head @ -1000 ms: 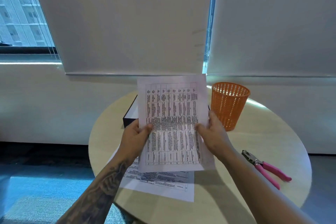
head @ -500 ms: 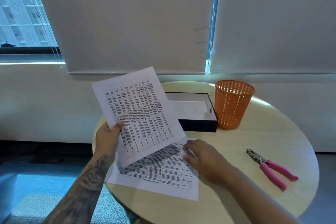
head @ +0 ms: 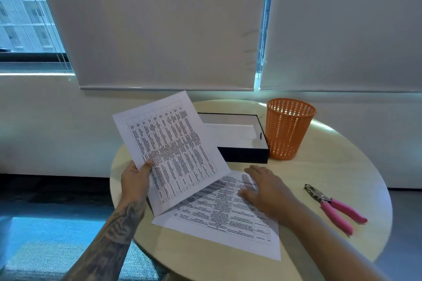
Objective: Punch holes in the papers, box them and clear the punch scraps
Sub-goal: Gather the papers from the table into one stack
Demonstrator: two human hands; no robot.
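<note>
Nearest the camera, a flat sheet (head: 223,219) of printed paper lies on the round, pale worktop (head: 319,166), with one corner close to the near edge. The right hand (head: 266,189) rests palm down on the far right part of it, fingers straight and slightly spread, its grip released and holding nothing. To the left, the left hand (head: 135,180), on a tattooed forearm, holds a raised sheet (head: 173,148) of printed paper by its lower left edge, the grip pinching the paper with the thumb in front and the fingers behind. This sheet is lifted off the worktop and tilted, and its lower corner overlaps the flat sheet in the view; whether the two touch cannot be told. Right of the right hand, well apart from both papers, a hole punch (head: 335,207) with pink handles lies on the worktop, its metal head pointing away and to the left. Farther back sits an open black box (head: 242,155) with a white inside, its left end hidden behind the raised sheet. Just beside its right end an orange basket (head: 287,130) stands upright. Beyond hang two pale blinds (head: 159,25), and a window (head: 22,11) at far left shows a building.
</note>
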